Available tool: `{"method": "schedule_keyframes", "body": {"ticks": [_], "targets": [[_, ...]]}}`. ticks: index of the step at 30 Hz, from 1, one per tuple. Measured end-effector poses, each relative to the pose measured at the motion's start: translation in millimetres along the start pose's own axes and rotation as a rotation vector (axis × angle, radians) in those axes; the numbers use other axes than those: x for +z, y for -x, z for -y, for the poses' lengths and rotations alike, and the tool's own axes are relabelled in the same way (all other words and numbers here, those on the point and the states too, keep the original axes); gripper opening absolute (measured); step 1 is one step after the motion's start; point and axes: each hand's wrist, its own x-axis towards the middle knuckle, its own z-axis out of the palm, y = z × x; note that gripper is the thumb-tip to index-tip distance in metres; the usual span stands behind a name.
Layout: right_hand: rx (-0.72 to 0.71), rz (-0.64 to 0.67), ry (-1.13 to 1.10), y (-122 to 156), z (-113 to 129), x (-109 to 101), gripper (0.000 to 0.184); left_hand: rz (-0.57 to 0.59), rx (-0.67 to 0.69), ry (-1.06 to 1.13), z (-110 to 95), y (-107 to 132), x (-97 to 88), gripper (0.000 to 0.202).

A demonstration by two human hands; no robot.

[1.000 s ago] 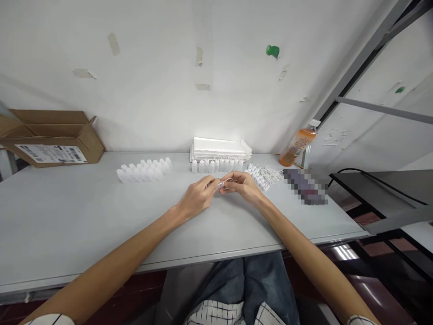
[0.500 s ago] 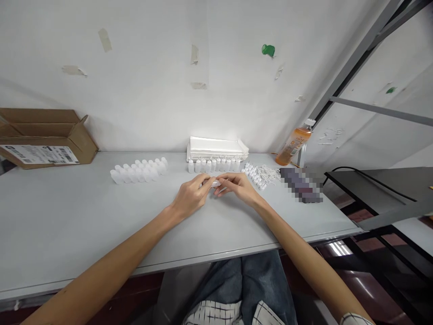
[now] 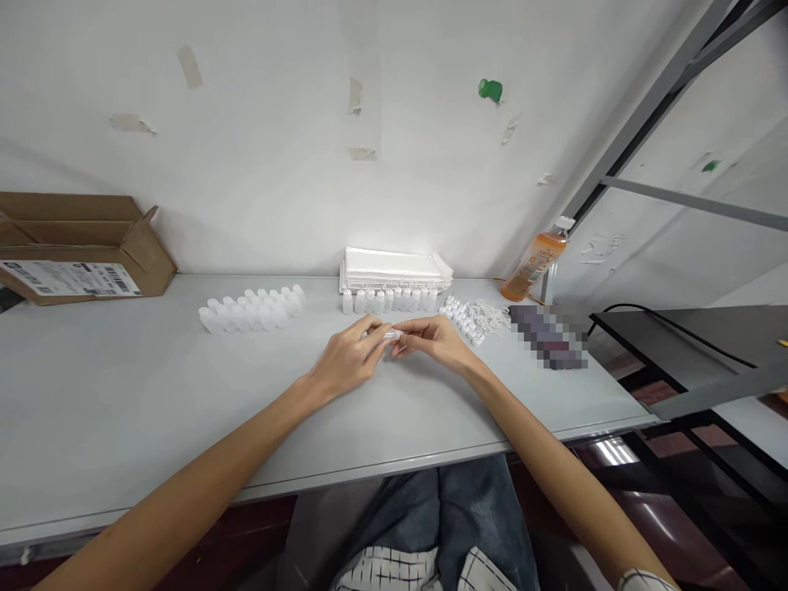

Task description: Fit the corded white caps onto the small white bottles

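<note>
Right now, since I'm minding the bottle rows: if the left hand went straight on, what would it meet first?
The left hand would first meet the small translucent plastic bottle at its own fingertips, then the right hand, though depth is hard to judge.

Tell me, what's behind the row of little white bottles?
A stack of white trays stands behind the bottles. The bottles cover its lower front edge, so that part can't be seen.

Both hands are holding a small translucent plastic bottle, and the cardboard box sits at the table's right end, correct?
No: the head view shows the cardboard box at the left end of the table. Otherwise right: the left hand and right hand hold a small translucent plastic bottle.
</note>
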Motion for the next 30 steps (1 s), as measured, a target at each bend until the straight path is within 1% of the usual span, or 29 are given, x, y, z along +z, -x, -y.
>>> {"method": "schedule_keyframes", "body": {"ticks": [6, 13, 15, 19, 20, 22, 24, 26, 30], "targets": [[-0.025, -0.033, 0.004, 2, -4, 3, 0.044, -0.012, 0.012, 0.126, 1, -1, -0.5, 0.027], [-0.066, -0.072, -0.034, 0, -6, 4, 0.036, -0.065, 0.093, 0.096, 3, 1, 3.2, 0.029], [-0.086, -0.095, -0.038, -1, -6, 2, 0.033, -0.079, 0.045, 0.112, 3, 0, 2.5, 0.028], [-0.127, -0.187, -0.014, -1, -6, 2, 0.031, -0.042, -0.176, 0.237, 2, -5, -1.3, 0.031], [-0.132, -0.197, 0.003, -1, -6, 2, 0.031, -0.025, -0.215, 0.27, 2, -6, -2.4, 0.033], [-0.129, -0.171, 0.042, -1, -5, 3, 0.032, -0.006, -0.245, 0.322, 2, -7, -4.0, 0.033], [-0.12, -0.111, 0.07, 0, -5, 4, 0.032, -0.018, -0.233, 0.341, 4, -7, -4.5, 0.031], [-0.123, -0.066, 0.072, 0, -5, 4, 0.034, -0.043, -0.191, 0.328, 6, -5, -3.5, 0.03], [-0.153, -0.054, 0.028, 0, -7, 4, 0.034, -0.086, -0.028, 0.242, 12, -3, 0.7, 0.027]]}}
